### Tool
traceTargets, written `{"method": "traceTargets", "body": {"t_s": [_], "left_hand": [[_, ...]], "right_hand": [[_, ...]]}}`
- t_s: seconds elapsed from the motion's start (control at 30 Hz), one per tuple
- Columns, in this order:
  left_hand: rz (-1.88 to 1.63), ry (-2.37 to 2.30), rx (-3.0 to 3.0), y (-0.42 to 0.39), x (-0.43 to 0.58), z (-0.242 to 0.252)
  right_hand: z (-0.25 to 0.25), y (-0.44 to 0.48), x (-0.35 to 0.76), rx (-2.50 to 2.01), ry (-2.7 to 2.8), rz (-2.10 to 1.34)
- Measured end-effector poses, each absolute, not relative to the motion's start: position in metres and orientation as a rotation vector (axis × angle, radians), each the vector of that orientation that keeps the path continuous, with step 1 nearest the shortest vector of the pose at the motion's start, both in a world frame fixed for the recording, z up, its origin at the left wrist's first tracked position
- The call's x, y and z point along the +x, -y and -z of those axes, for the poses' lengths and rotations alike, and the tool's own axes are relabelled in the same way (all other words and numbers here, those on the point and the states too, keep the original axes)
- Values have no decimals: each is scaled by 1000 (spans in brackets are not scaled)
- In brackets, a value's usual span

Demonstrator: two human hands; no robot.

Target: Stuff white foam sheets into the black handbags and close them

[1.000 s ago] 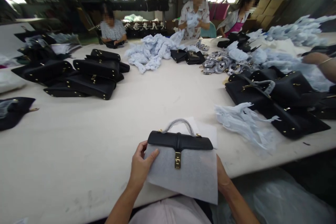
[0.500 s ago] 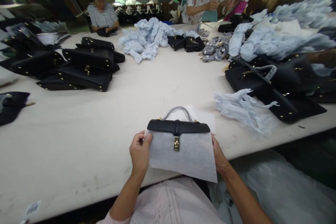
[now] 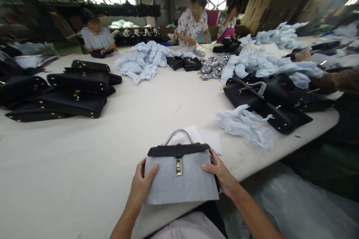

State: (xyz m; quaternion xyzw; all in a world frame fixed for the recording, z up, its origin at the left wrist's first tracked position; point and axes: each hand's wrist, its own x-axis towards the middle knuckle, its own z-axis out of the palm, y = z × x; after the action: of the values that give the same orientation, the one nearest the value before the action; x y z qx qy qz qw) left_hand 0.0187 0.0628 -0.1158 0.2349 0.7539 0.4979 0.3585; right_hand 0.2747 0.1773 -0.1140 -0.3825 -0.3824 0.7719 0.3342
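At the table's near edge stands a black handbag [image 3: 165, 151] with a gold turn-lock and a plastic-wrapped top handle. A sheet of thin greyish-white paper [image 3: 182, 188] covers its front below the flap. My left hand [image 3: 143, 179] grips the left side, thumb on the paper and fingers behind. On the right side my right hand [image 3: 220, 171] holds the bag the same way, its thumb pressing the paper near the flap. Behind the bag lie white paper sheets [image 3: 211, 140] on the table.
Black handbags [image 3: 75, 97] are piled on the left, and more handbags [image 3: 269, 101] on the right. Crumpled pale-blue wrapping [image 3: 241, 123] lies near the right pile. Several people sit or stand around the far side. Clear plastic [image 3: 297, 201] hangs below the table's right edge.
My right thumb has come round onto the front of the paper, which now lies flatter against the bag. The camera has tilted up and turned slightly right.
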Motion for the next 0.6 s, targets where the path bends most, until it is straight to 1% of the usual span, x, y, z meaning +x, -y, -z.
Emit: {"method": "traceTargets", "body": {"t_s": [0.1, 0.2, 0.27, 0.43, 0.53, 0.6], "left_hand": [[-1131, -1811, 654, -57, 16, 106], [-1197, -1872, 700, -51, 19, 99], [-1236, -1962, 726, -50, 24, 93], [-1306, -2080, 906, -57, 41, 65], [-1336, -2063, 1033, -68, 49, 53], [-1352, -2010, 1041, -81, 54, 55]], "right_hand": [[115, -173, 279, -953, 1009, -2033], [108, -170, 288, -963, 1101, -2020], [100, -171, 295, -986, 1185, -1930], [73, -180, 312, -907, 1466, -1543], [59, -185, 320, -908, 1475, -1419], [53, -188, 327, -920, 1404, -1392]]}}
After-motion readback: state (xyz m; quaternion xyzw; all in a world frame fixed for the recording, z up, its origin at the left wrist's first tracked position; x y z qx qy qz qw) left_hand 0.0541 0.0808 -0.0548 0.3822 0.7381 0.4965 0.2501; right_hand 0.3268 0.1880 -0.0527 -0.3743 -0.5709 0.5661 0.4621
